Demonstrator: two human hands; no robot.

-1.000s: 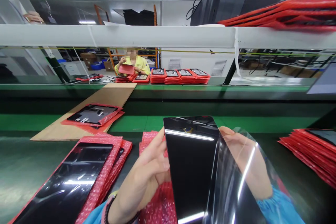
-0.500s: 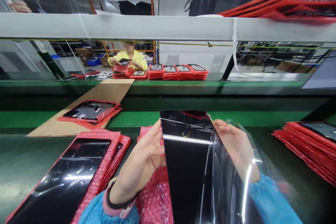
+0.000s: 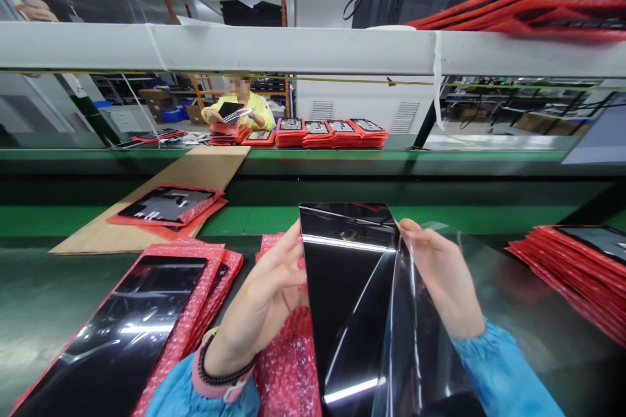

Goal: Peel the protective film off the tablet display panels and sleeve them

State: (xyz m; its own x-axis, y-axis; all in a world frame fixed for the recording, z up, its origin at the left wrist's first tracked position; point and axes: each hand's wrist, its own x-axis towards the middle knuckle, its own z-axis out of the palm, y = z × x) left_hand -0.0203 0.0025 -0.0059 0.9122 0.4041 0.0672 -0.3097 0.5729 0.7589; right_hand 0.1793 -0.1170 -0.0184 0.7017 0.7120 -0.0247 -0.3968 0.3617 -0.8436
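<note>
A glossy black glass panel [image 3: 337,300] stands tilted in front of me, held by both hands. My left hand [image 3: 267,303] grips its left edge. My right hand [image 3: 443,277] is at its top right corner, pinching a clear protective film [image 3: 420,345] that is partly peeled off the panel's right side. Under the panel lies a red bubble-wrap bag [image 3: 288,371].
Another black panel on red bubble wrap [image 3: 122,339] lies at the left. A stack of red bags [image 3: 577,273] sits at the right. A cardboard sheet [image 3: 161,202] carries one more panel. Across the green belt [image 3: 440,218] a person in yellow handles a panel beside red stacks [image 3: 332,133].
The film has folded down closer against the panel's right side, and my right hand has shifted slightly left toward the top corner. The person opposite has lifted a panel.
</note>
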